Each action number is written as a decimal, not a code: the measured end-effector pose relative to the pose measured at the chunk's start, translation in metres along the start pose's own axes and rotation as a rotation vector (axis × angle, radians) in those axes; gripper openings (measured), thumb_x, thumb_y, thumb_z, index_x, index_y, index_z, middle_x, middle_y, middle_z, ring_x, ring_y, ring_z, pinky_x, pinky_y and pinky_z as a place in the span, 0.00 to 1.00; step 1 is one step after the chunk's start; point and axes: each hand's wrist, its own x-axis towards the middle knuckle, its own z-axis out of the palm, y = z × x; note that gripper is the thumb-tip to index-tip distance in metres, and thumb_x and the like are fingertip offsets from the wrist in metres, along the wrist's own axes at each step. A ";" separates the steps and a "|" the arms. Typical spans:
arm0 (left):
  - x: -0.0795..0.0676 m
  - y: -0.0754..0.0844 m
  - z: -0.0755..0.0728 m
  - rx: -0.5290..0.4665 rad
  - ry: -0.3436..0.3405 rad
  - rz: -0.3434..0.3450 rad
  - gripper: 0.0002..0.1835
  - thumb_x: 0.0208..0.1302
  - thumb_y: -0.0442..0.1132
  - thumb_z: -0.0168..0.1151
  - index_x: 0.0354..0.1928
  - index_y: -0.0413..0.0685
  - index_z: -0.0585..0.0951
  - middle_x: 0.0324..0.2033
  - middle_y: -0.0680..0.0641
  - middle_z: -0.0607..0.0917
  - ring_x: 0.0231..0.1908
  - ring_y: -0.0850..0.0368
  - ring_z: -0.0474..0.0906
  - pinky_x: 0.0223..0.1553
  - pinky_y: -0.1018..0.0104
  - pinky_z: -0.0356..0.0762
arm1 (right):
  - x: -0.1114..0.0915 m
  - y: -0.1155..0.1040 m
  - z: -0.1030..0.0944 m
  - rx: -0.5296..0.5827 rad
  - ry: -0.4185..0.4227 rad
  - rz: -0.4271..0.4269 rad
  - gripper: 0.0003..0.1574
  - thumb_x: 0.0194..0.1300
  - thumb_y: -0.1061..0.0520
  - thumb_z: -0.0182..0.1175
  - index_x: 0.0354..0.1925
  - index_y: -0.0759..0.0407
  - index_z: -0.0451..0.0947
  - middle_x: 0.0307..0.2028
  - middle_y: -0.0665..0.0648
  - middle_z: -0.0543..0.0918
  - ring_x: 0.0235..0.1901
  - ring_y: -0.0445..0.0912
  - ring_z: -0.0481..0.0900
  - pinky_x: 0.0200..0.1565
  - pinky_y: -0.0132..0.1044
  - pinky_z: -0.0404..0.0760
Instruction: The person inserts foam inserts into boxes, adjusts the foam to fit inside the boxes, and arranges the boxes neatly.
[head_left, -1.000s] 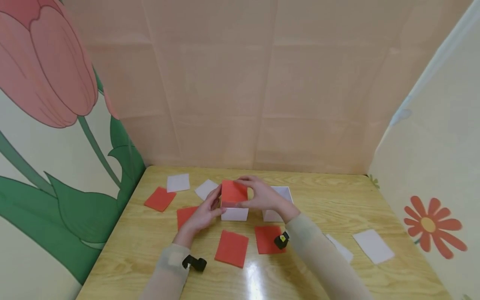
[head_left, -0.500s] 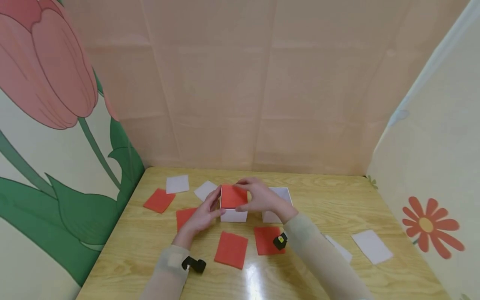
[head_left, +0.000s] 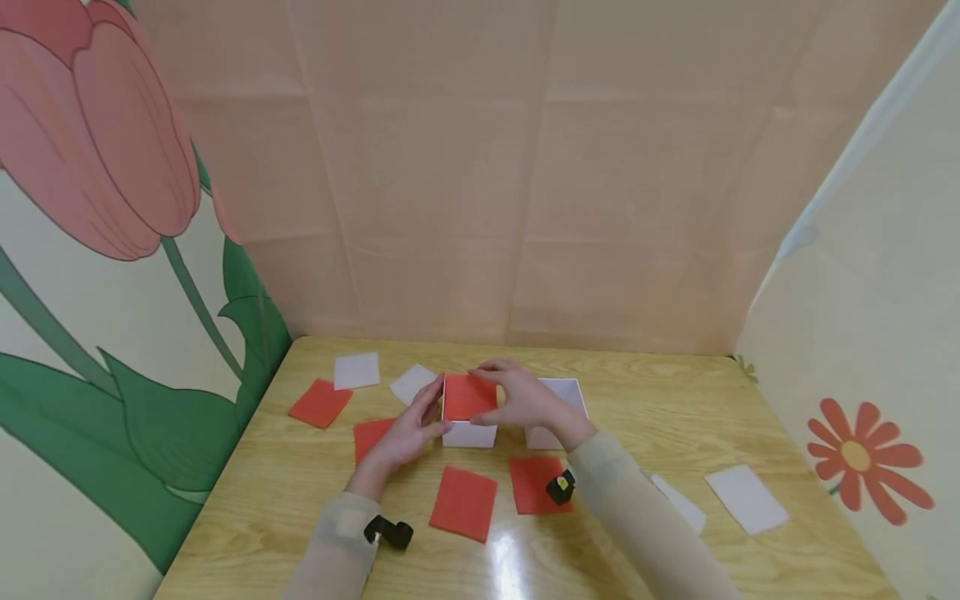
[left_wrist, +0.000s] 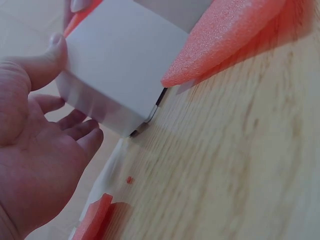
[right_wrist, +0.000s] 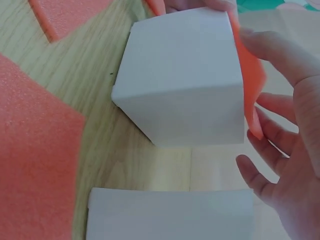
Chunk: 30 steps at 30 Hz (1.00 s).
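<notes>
1. Bare left hand and right hand, cream sleeves to the wrist.
2. Black left wrist camera, pale square patch on that sleeve.
3. Black right wrist camera, marked with yellow.

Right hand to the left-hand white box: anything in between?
Yes, a red sheet. The right wrist view shows it between the right hand and the left-hand white box.

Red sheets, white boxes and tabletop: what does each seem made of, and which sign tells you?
Red sheets: probably matt plastic foam; pitted surface.
White boxes: likely smooth, matt card; thin walls, crisp edges.
Tabletop: glossy wood or wood-look laminate; grain, bright glare.
</notes>
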 end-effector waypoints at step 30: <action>-0.002 0.001 0.001 -0.008 -0.005 0.009 0.47 0.77 0.33 0.64 0.88 0.56 0.48 0.85 0.46 0.49 0.84 0.48 0.45 0.81 0.52 0.48 | -0.005 0.012 0.006 0.098 0.005 -0.073 0.59 0.62 0.37 0.78 0.83 0.50 0.64 0.80 0.55 0.65 0.80 0.60 0.56 0.74 0.66 0.63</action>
